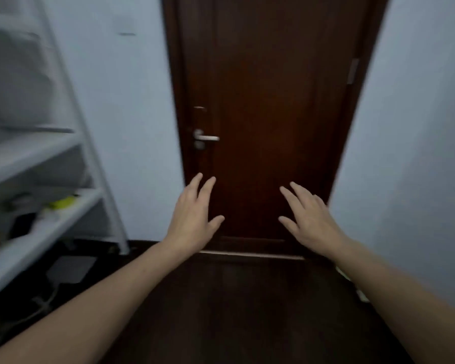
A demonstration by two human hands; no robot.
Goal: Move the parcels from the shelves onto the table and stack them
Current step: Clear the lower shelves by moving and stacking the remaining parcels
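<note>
Both my arms reach forward, palms down, in front of a dark brown door. My left hand (193,218) and my right hand (310,218) have their fingers spread straight and hold nothing. A white shelf unit (37,151) stands at the left, blurred by motion. On its upper shelf lies a large pale grey parcel (16,80). A lower shelf carries small blurred items, one of them yellow-green (63,202). No table is in view.
The closed door (268,101) with a silver handle (206,137) is straight ahead between pale blue walls. The floor (234,311) is dark wood. A flat grey object (71,269) and cables lie on the floor under the shelves.
</note>
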